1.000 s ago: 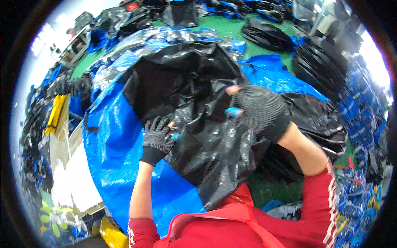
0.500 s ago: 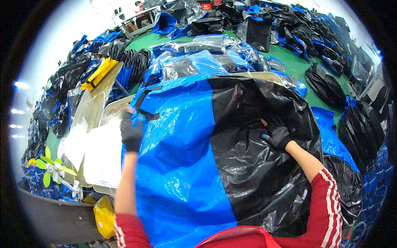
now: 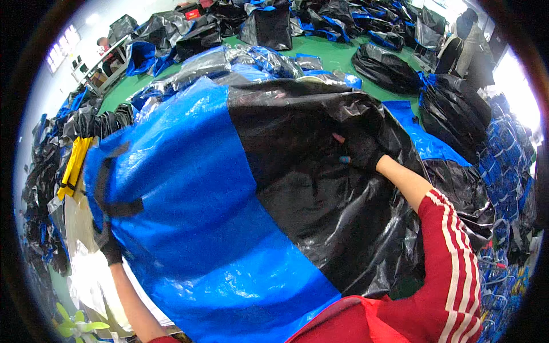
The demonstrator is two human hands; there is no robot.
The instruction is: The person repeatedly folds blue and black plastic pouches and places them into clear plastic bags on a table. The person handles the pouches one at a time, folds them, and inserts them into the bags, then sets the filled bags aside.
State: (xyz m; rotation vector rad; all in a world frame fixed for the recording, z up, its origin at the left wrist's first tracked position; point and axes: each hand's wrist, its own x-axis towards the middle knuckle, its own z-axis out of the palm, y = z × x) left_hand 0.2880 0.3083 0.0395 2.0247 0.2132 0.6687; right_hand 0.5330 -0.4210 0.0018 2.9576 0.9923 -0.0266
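Observation:
A big blue-and-black tarpaulin bag [image 3: 189, 171] lies spread before me, its blue part on the left and its glossy, creased black part on the right. A black strap [image 3: 106, 188] runs along its left end. My left hand [image 3: 106, 243], in a black fingerless glove, grips the left edge of the blue part, which is lifted; its fingers are partly hidden by the material. On the upper right of the black part rests my right hand [image 3: 364, 150], gloved the same way, with its thumb and fingers apart and pressing on the surface.
White sheets [image 3: 88, 280] lie under the left edge, near a light green fan [image 3: 77, 326]. A yellow folded piece [image 3: 74, 166] hangs at the left. Wrapped blue-and-black bundles [image 3: 229, 66] sit beyond the bag. Black bags [image 3: 386, 68] stand on the green floor [image 3: 323, 54]; people are farther off.
My left hand has moved left and nearer, drawing the blue edge outward and up over the white sheets. The view has turned right; my right hand still rests on the black part.

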